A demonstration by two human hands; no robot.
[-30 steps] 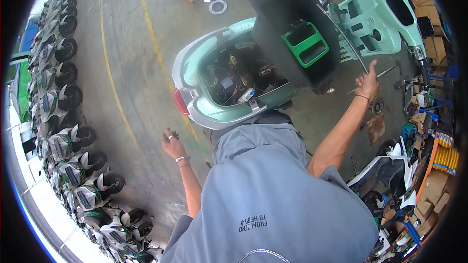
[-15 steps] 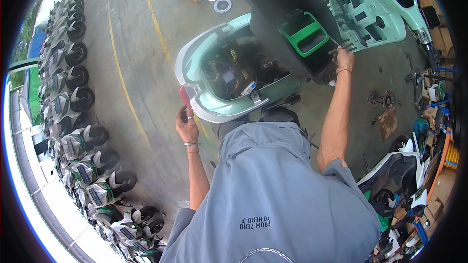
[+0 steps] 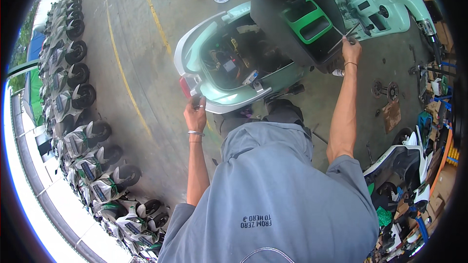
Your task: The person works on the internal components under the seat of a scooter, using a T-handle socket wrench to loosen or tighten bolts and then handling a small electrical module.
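Observation:
A pale green scooter body [image 3: 209, 80] with a grey rim lies before me, its top uncovered and wiring and parts showing inside. At its left end is a red tail light [image 3: 185, 86]. Just below that light, my left hand [image 3: 195, 114] has its fingers curled together at the body's corner; whatever they hold is hidden. Farther right, my right hand [image 3: 352, 51] grips a thin metal wrench [image 3: 338, 31] whose rod-like arms spread from the fingers. This wrench is beside a black storage bin [image 3: 273, 24] with a green frame [image 3: 324, 33] in it.
A light green scooter front panel [image 3: 390, 19] is at the far right. Round metal parts [image 3: 385, 90] and brown cardboard [image 3: 391, 116] lie on the floor to the right. A row of parked scooters [image 3: 73, 102] lines the left side. Parts crowd the right edge.
My left hand has shifted slightly right and up, from the tail light to below it. My right hand has moved a little up and right, and more of the wrench's arms show.

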